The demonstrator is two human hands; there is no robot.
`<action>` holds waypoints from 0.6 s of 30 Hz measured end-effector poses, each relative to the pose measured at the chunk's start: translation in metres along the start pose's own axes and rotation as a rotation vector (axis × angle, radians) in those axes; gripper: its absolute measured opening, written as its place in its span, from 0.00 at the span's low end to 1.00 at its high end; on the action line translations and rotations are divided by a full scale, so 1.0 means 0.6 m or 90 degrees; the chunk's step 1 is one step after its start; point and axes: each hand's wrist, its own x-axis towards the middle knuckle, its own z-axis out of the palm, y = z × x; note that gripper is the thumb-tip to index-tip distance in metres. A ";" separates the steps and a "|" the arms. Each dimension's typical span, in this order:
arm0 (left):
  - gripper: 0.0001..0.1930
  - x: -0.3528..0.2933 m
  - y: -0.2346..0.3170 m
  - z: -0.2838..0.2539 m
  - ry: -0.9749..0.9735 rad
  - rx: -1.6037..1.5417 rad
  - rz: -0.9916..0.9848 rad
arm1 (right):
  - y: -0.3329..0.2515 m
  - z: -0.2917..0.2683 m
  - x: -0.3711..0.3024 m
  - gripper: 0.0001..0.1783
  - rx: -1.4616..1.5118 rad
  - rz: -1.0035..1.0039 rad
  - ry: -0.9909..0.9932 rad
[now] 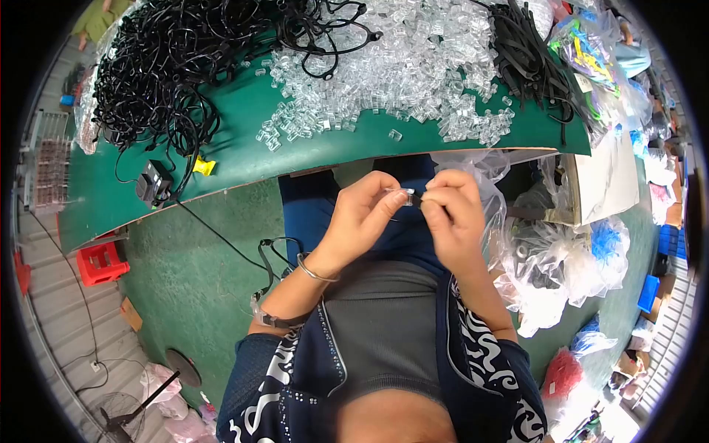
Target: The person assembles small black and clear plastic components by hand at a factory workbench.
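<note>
Both hands meet in front of my lap, just off the near edge of the green table (251, 159). My left hand (363, 213) pinches a small clear plastic piece (408, 196) between thumb and fingers. From the other side, my right hand (453, 218) pinches a thin black strap (417, 200), its end against the clear piece. Whether the strap passes into the piece is too small to tell. Beyond my hands lies a big heap of similar clear plastic pieces (399, 66). A bundle of flat black straps (523, 55) is to its right.
A tangled mound of black looped cords (159, 70) covers the table's far left. A small black camera-like box (153, 183) and a yellow clip (204, 166) sit at the near edge. Plastic bags (546, 258) crowd the right; a red stool (102, 263) stands on the left floor.
</note>
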 end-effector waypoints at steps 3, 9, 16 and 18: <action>0.06 0.008 -0.002 -0.010 -0.044 -0.192 -0.066 | 0.014 0.005 0.000 0.10 0.491 0.100 -0.012; 0.07 0.006 0.028 -0.024 -0.169 0.080 0.060 | 0.028 0.012 -0.005 0.10 0.675 0.146 -0.095; 0.07 0.001 0.022 -0.021 -0.162 -0.368 -0.152 | 0.030 0.014 -0.003 0.11 0.369 0.103 -0.104; 0.07 0.000 0.020 -0.018 -0.154 -0.413 -0.192 | 0.024 0.010 0.000 0.11 0.283 0.071 -0.101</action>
